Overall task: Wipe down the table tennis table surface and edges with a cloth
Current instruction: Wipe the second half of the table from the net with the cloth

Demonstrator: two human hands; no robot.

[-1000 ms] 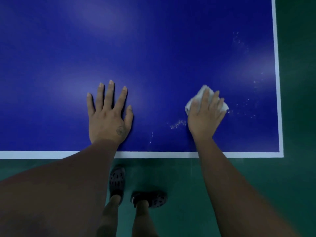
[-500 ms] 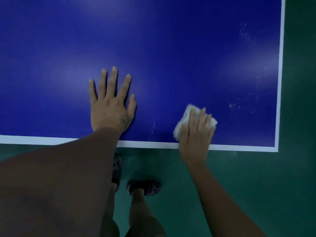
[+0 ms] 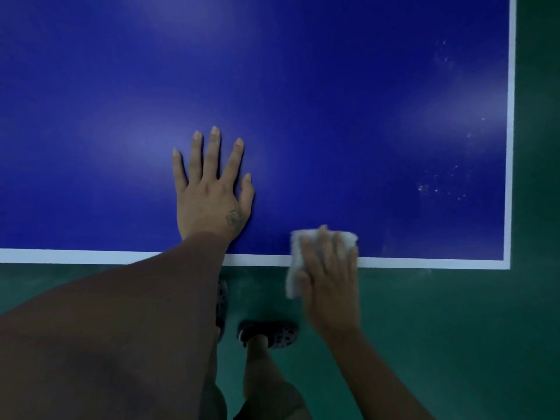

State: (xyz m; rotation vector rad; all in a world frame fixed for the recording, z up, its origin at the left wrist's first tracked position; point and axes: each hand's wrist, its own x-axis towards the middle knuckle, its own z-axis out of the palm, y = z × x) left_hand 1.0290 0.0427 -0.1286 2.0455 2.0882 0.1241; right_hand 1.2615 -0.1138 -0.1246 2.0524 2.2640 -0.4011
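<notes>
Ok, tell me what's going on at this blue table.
A person is wiping a blue table tennis table edged with a white border line. The left hand rests flat on the surface, fingers spread, apparently as a brace. The right hand presses a crumpled white cloth onto the near edge, with part of the cloth hanging past that line. Whitish specks show on the surface near the right corner, not yet wiped.

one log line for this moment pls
step: edge wipe | left hand: flat on table | right hand: presses cloth over white edge line | specks: near right corner
</notes>
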